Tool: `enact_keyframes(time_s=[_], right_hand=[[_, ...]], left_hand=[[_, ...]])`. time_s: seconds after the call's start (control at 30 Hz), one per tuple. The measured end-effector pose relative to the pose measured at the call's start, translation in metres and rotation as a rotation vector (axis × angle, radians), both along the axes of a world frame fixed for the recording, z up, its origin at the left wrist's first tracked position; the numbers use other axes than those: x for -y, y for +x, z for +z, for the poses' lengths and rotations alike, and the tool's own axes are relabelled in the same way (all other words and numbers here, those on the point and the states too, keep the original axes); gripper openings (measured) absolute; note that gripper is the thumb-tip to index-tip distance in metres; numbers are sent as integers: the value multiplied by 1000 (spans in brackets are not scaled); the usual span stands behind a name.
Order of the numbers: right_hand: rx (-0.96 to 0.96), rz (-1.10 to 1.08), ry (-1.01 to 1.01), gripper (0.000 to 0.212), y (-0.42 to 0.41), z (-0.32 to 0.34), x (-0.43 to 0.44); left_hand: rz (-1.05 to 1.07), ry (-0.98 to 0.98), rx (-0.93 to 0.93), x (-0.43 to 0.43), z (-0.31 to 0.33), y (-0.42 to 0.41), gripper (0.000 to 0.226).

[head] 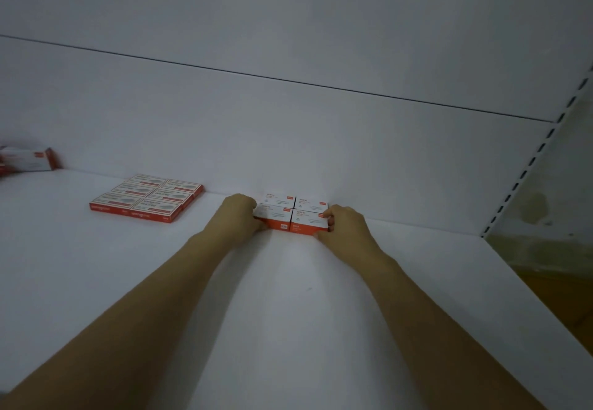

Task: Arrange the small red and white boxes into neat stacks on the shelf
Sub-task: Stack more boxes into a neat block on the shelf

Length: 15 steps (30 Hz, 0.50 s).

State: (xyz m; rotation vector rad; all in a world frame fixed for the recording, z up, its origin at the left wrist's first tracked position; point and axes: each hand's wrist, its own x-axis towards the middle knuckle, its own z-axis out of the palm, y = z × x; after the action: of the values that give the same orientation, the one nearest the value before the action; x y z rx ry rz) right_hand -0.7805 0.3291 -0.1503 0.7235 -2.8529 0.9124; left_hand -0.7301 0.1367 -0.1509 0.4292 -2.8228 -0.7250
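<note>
A block of small red and white boxes (292, 214), two wide and two deep, stands against the back wall on the white shelf (288, 297). My left hand (242, 217) grips the block's left side with curled fingers. My right hand (345, 226) grips its right side, thumb on the top of the front right box. To the left lies a flat group of several red and white boxes (146, 198), two wide and three deep.
One more red and white box (27, 159) sits at the far left edge near the back wall. The shelf's right end meets a slotted upright (526, 172), with the floor beyond it.
</note>
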Motion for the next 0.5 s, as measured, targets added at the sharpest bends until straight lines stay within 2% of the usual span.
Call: enact_keyframes(time_s=[0.13,0.27,0.37,0.5], right_hand=[[-64,38,321,41,-1,13,2],[-224,140,564,46,4,32,15],[-258,217,583,47,12,48,39],[-209,319,555,48,35,63,88]], left_hand=[[40,-188,78,-4,11,9,33],[68,-314,132,11,21,32,36],[115,-364,129,33,29,57,37],[215,-384,140,70,44,100,32]])
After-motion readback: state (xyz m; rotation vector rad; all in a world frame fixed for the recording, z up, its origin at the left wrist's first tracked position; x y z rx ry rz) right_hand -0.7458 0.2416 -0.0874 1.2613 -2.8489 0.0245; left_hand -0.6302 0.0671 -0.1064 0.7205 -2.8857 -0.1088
